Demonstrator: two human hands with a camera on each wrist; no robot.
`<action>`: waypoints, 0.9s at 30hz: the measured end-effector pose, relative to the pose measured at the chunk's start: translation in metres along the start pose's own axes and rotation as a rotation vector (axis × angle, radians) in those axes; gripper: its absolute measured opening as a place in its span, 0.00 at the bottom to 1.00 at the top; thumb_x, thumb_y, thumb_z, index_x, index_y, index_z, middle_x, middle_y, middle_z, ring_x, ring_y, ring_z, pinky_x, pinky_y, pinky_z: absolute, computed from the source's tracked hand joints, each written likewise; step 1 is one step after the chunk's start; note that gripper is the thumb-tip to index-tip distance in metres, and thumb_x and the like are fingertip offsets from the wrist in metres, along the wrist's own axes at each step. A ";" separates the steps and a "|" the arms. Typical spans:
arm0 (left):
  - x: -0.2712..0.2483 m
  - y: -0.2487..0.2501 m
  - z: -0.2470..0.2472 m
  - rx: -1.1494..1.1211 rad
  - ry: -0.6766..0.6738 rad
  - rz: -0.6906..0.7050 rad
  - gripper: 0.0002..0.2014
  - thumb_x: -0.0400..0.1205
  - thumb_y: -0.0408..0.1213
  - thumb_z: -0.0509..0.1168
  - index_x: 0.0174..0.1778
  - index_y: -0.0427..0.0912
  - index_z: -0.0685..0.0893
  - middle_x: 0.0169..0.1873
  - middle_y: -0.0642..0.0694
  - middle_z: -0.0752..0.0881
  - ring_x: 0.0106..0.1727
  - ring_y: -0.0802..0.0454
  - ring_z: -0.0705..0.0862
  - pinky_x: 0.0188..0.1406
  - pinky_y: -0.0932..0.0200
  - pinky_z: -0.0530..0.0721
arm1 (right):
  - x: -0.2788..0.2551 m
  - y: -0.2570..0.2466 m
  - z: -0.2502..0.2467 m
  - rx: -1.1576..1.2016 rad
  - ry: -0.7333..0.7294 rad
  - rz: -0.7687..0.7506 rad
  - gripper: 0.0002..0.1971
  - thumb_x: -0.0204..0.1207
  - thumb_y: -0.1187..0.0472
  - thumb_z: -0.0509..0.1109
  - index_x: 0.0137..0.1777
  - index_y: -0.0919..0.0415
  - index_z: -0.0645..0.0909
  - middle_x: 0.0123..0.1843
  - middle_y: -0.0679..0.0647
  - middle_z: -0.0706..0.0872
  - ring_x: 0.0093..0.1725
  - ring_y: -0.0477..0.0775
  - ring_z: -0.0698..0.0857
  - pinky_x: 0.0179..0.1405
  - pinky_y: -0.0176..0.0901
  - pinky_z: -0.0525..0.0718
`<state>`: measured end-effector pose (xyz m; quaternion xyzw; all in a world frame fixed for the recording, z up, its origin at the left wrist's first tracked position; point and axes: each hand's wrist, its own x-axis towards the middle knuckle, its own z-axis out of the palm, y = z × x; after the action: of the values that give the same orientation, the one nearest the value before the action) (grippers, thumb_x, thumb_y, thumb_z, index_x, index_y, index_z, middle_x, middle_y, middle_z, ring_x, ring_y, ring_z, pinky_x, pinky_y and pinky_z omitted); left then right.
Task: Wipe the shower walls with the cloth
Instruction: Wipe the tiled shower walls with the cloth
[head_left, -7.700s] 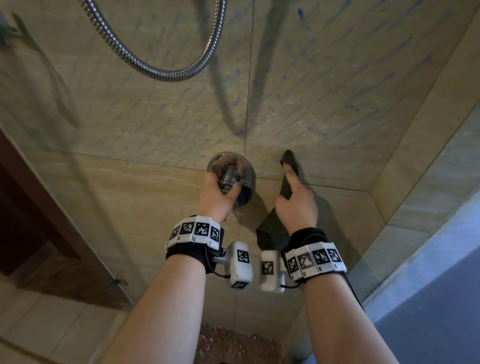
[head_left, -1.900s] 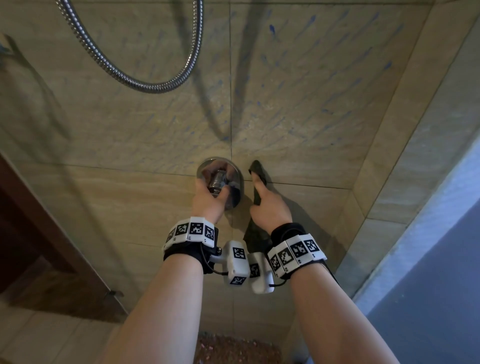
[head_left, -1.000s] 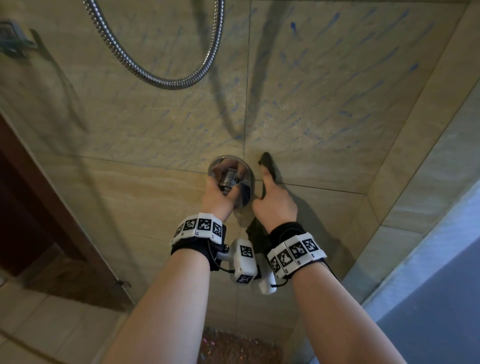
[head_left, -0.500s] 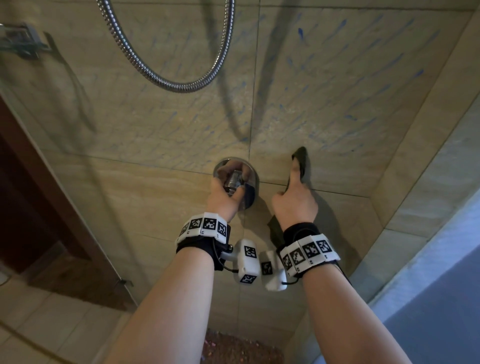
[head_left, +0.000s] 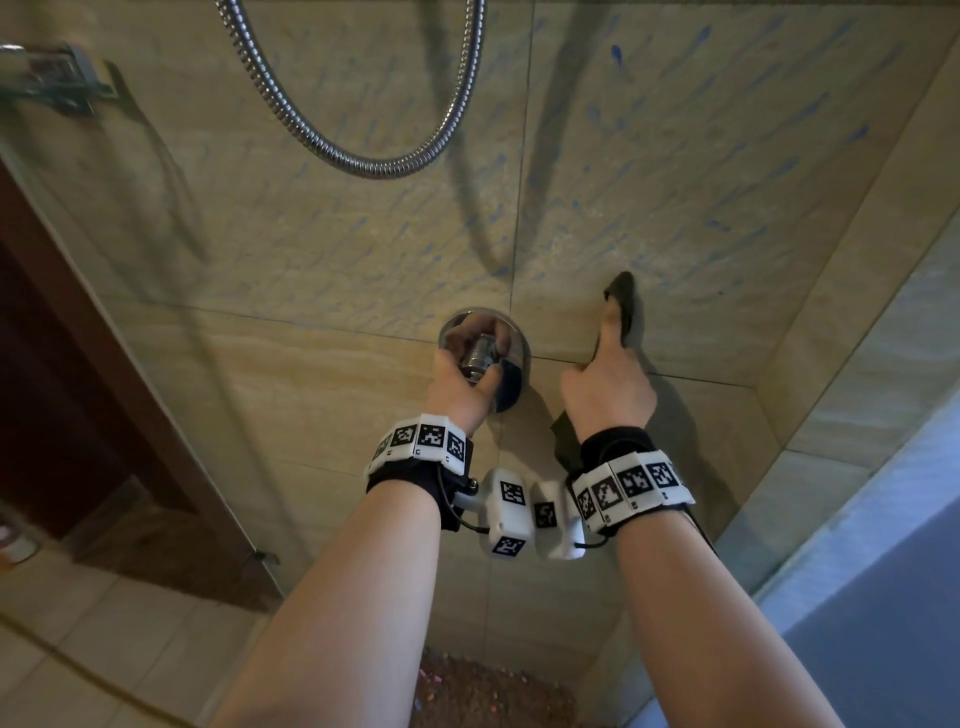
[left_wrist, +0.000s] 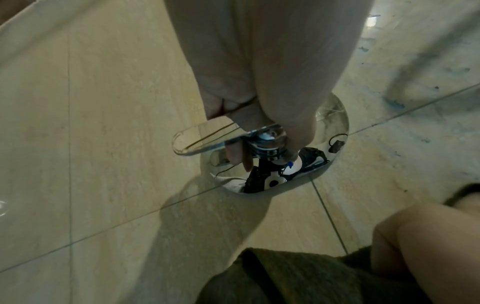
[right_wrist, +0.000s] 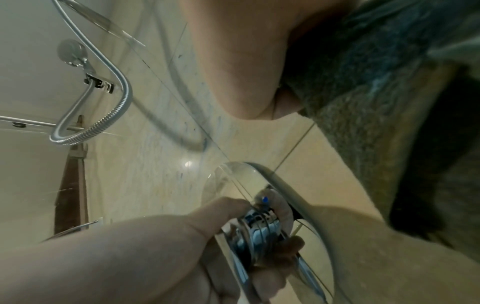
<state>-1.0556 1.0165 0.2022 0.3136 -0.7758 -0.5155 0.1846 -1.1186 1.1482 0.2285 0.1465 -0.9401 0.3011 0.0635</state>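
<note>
Cloth (head_left: 621, 299): dark, soft and limp, judged light; it lies against the shower wall (head_left: 727, 197) just right of the chrome valve (head_left: 511, 338), tail hanging below the wrist. The right hand (head_left: 605, 395) pins it with an extended finger, other fingers curled round the fabric. Keep it bunched in the palm. The left hand (head_left: 462, 387) grips the valve handle.

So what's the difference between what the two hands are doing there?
The left hand is curled round the chrome shower valve knob, while the right hand holds the dark cloth against the tiled wall. The left hand's fingers wrap the knob; the right hand stretches one finger out under the cloth. The left hand sits at the tile joint, the right hand further right. Both wear marker wristbands.
</note>
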 end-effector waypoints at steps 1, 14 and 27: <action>0.000 0.000 0.000 -0.003 0.000 0.002 0.21 0.82 0.47 0.65 0.63 0.42 0.64 0.60 0.37 0.80 0.57 0.34 0.83 0.54 0.42 0.83 | -0.002 0.002 0.003 0.011 0.002 0.025 0.44 0.76 0.60 0.63 0.84 0.46 0.38 0.58 0.63 0.80 0.41 0.58 0.76 0.39 0.47 0.75; 0.003 -0.003 0.000 -0.033 -0.006 0.003 0.24 0.83 0.43 0.65 0.70 0.40 0.64 0.64 0.38 0.79 0.61 0.38 0.81 0.55 0.48 0.81 | -0.006 -0.002 0.017 -0.009 -0.051 -0.028 0.42 0.78 0.60 0.62 0.84 0.42 0.39 0.62 0.63 0.78 0.40 0.57 0.77 0.40 0.48 0.78; 0.003 -0.003 0.000 0.028 -0.021 0.037 0.25 0.83 0.45 0.64 0.71 0.41 0.61 0.63 0.36 0.79 0.58 0.35 0.82 0.52 0.40 0.85 | -0.004 -0.011 0.025 -0.048 -0.132 -0.162 0.39 0.79 0.60 0.62 0.84 0.42 0.44 0.62 0.61 0.79 0.53 0.59 0.82 0.43 0.46 0.77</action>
<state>-1.0567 1.0132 0.1996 0.2964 -0.7903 -0.5045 0.1816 -1.1126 1.1260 0.2133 0.2400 -0.9343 0.2619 0.0292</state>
